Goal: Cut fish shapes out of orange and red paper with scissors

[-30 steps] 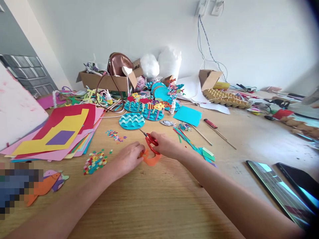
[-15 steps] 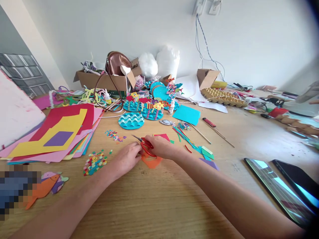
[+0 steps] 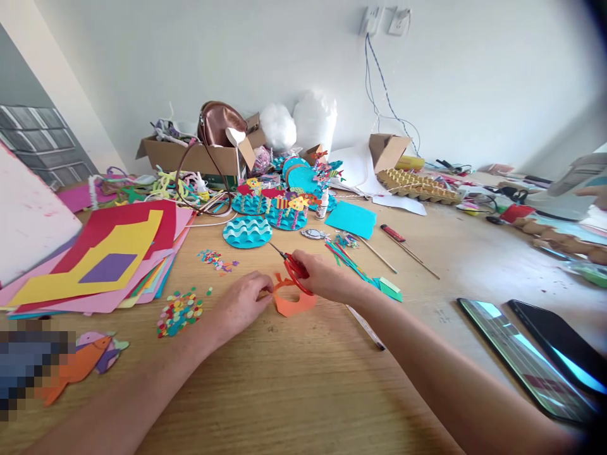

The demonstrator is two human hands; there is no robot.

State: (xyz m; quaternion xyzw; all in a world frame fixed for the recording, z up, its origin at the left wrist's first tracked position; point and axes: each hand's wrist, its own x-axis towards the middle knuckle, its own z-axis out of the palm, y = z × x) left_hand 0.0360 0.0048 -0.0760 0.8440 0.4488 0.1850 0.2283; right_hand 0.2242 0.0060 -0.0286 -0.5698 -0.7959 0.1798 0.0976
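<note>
My right hand is wrapped round the handles of red-handled scissors, whose slim dark blades point to the far left, raised over the table. Beneath them lies an orange paper sheet with a rounded gap cut in it and a narrow curled strip at its top. My left hand is closed in a pinch at the left edge of this paper; what is between its fingertips is hidden. Left of that hand is a heap of coloured paper dots, with tiny confetti farther back.
Stacked coloured paper and cut-out paper fish lie at left. Blue wavy discs, a glue bottle and a blue sheet stand behind. A pen and two phones lie right; another person's hand shows far right.
My right hand has lifted the scissors off to the right, away from my left hand. More of the orange paper and its gap shows. The camera view has shifted slightly.
</note>
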